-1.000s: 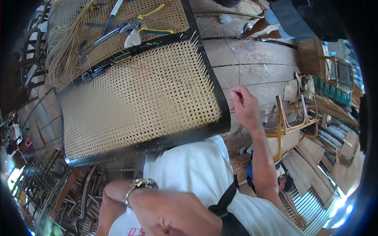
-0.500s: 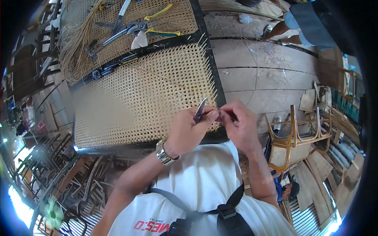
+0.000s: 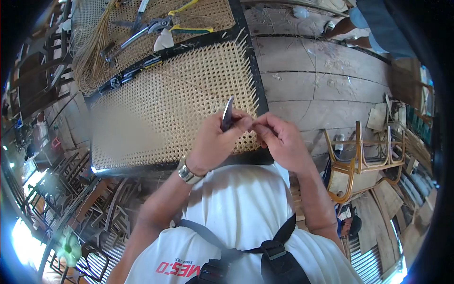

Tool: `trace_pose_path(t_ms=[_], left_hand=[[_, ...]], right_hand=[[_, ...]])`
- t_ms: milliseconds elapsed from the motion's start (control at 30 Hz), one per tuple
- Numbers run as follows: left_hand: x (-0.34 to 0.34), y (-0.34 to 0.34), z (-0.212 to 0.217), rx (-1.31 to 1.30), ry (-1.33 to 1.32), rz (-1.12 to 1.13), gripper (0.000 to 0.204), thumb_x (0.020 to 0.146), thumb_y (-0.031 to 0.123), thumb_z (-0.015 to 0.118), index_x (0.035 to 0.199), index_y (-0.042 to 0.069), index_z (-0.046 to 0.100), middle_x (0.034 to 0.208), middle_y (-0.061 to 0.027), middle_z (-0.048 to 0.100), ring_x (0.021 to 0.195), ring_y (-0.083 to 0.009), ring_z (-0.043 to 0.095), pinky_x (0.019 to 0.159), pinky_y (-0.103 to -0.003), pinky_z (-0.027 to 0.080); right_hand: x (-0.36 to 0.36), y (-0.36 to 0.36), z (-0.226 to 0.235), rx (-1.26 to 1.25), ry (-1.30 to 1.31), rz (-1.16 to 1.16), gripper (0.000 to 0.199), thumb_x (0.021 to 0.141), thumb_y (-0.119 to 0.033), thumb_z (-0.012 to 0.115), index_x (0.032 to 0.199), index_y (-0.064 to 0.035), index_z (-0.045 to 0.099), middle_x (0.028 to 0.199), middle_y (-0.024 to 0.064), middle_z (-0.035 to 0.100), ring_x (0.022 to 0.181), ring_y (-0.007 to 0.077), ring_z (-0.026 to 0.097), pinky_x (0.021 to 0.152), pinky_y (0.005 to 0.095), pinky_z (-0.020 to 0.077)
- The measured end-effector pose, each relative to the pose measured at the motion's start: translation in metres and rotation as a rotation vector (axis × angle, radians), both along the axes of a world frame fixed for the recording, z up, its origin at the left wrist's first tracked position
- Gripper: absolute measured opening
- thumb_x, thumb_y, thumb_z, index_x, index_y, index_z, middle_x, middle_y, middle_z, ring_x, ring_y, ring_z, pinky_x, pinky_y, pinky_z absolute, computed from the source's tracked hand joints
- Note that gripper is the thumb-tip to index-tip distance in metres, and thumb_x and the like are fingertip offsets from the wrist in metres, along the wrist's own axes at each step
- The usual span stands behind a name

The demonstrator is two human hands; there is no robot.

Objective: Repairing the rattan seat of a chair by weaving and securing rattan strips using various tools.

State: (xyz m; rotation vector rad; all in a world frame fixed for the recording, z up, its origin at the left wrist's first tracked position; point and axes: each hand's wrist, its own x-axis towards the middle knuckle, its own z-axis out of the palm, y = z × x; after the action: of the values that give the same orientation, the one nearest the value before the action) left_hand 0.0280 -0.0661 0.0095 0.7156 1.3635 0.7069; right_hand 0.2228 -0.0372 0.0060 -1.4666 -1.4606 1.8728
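A woven cane panel in a black frame lies before me, with a row of loose cane ends along its right side. Over its near right corner, my left hand keeps a small knife in its grip, blade pointing up and away. Its thumb and forefinger pinch together close to my right hand. My right fingertips are closed at the same spot, by the frame's right bar. Whatever lies between the fingertips is too small to make out.
Yellow-handled cutters, a white scrap and a bundle of cane strands lie on the far part. A wooden chair frame is at right. Another person's legs show at far right. Furniture frames crowd the left.
Both hands have shifted a little left and away from me, from over the frame's bar towards the cane edge. The view has tilted slightly. The knife stays in my left hand.
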Motion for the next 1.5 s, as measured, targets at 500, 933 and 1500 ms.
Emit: trace_pose_path(t_ms=[500,933,1500], left_hand=[[-0.084,0.049,-0.014,0.27,0.67,-0.767,0.029,0.106,0.029,0.048,0.111,0.006,0.065,0.08,-0.009,0.07,0.064,-0.0212,0.064,0.063,-0.037,0.05],[-0.027,0.087,-0.01,0.401,0.957,-1.154,0.026,0.095,0.026,0.058,0.086,0.007,0.075,0.08,-0.0157,0.071,0.072,-0.0294,0.071,0.065,-0.045,0.055],[0.003,0.085,0.006,0.468,1.073,-1.227,0.017,0.087,0.013,0.062,0.087,0.003,0.076,0.084,-0.0158,0.074,0.083,-0.0302,0.075,0.071,-0.041,0.061]], right_hand=[[0.025,0.029,-0.047,-0.021,-0.162,0.007,0.017,0.094,-0.017,0.065,0.096,-0.0006,0.068,0.073,-0.0033,0.061,0.064,0.0054,0.05,0.06,0.0244,0.043],[-0.008,0.034,-0.036,0.082,-0.467,-0.007,0.021,0.081,-0.022,0.07,0.082,-0.0013,0.068,0.07,0.0133,0.068,0.064,0.0205,0.066,0.065,0.0347,0.0518],[-0.004,0.04,-0.041,0.075,-0.412,0.038,0.017,0.082,-0.019,0.071,0.082,-0.0022,0.069,0.069,0.0124,0.068,0.064,0.02,0.066,0.063,0.0347,0.0513]])
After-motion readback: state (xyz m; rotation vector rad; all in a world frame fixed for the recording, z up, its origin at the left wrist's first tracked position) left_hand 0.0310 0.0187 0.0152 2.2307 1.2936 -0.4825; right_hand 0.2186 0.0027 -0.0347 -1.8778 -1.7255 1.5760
